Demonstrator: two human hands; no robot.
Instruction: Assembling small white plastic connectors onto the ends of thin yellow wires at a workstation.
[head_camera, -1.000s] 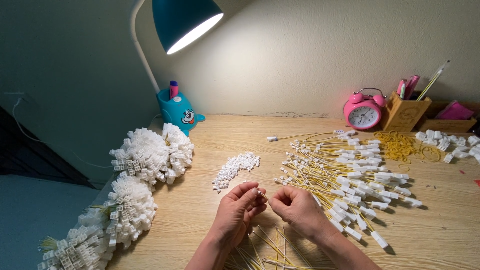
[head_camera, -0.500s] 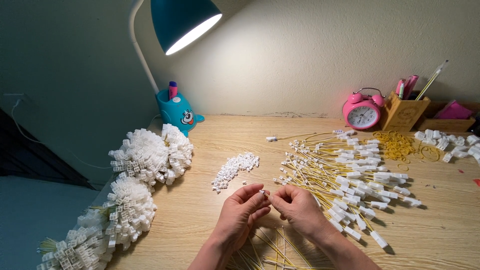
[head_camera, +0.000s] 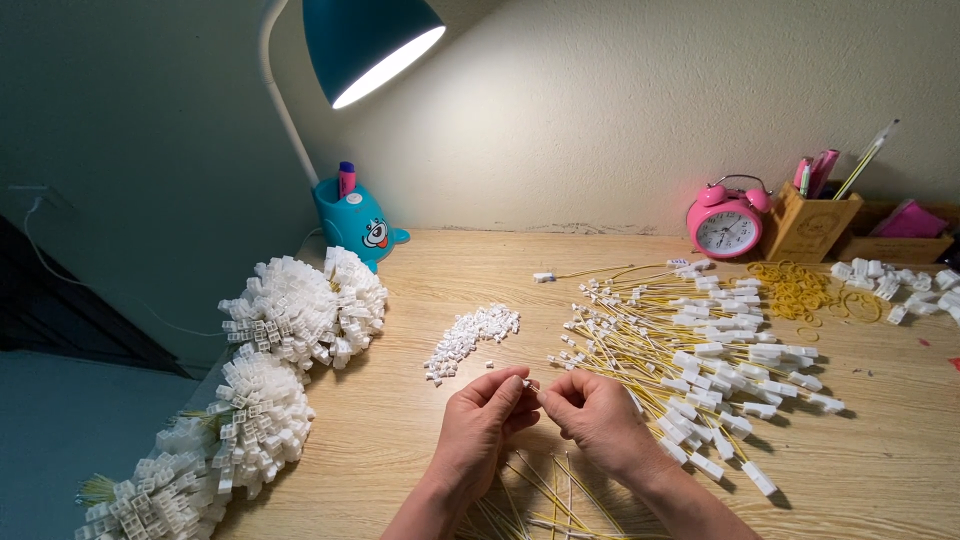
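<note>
Your left hand (head_camera: 480, 425) and right hand (head_camera: 600, 418) meet low in the frame, just left of centre, fingertips pinched together on a small white connector (head_camera: 528, 385) — both hands closed on the same piece, the part itself mostly hidden between your fingers. Whether a wire is already attached to it, you cannot tell from this view.

Below your wrists, at the bottom edge, a few loose yellow wires (head_camera: 545, 495) lie fanned on the wooden desk (head_camera: 420, 470).

Right of your hands: a wide spread of yellow wires with white plugs (head_camera: 700, 345), reaching from centre toward the right side. Just above your left hand: a small pile of white connector pieces (head_camera: 470, 335).

Left side of frame — bundled clusters of white plugs (head_camera: 300, 310), a second cluster (head_camera: 255, 415) below it, more trailing to the lower left corner.

Upper right: pink alarm clock (head_camera: 725, 222), wooden pen holder (head_camera: 808, 225) beside it, yellow rubber bands (head_camera: 800, 285) in front of that, more white parts (head_camera: 890, 280) at the far right edge.

Upper left of centre: teal desk lamp (head_camera: 370, 40), lit, with a teal cartoon pen pot (head_camera: 358, 225) below it, against the wall.
</note>
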